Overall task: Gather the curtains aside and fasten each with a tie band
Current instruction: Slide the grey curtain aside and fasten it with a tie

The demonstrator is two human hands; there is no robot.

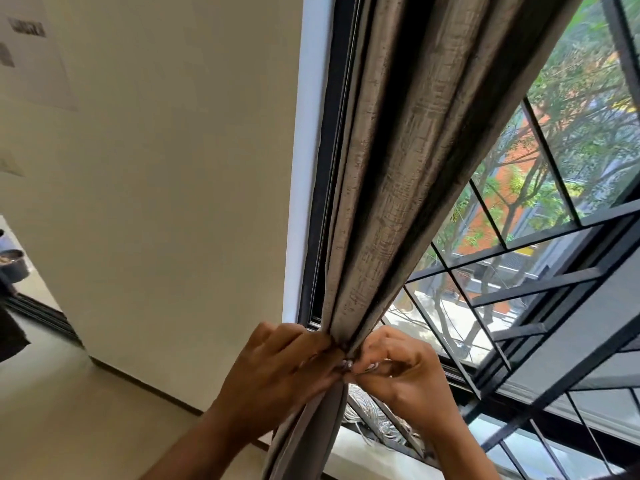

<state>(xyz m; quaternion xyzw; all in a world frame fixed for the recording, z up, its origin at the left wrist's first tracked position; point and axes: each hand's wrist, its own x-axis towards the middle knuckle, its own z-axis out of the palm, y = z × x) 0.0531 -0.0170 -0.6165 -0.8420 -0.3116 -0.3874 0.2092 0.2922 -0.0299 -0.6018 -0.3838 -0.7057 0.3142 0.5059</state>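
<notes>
A cream wall [156,168] fills the left of the frame, and a black-framed grid window [540,244] the right. One grey-brown curtain [391,168] hangs at centre, bunched at lower centre. Two hands meet there: the left hand [277,368] and the right hand [398,368] both pinch at the gather. The tie band is hidden between the fingers.

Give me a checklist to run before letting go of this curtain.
1. Curtain gathered into one bundle at the pinch: ok.
2. Left hand on the bundle: ok, it grips from the wall side.
3. Right hand on the bundle: ok, fingers pinch at the front.
4. Tie band wrapped around: cannot tell, the hands hide it.
5. Band fastened: cannot tell.
6. Window uncovered beside the bundle: ok.
</notes>
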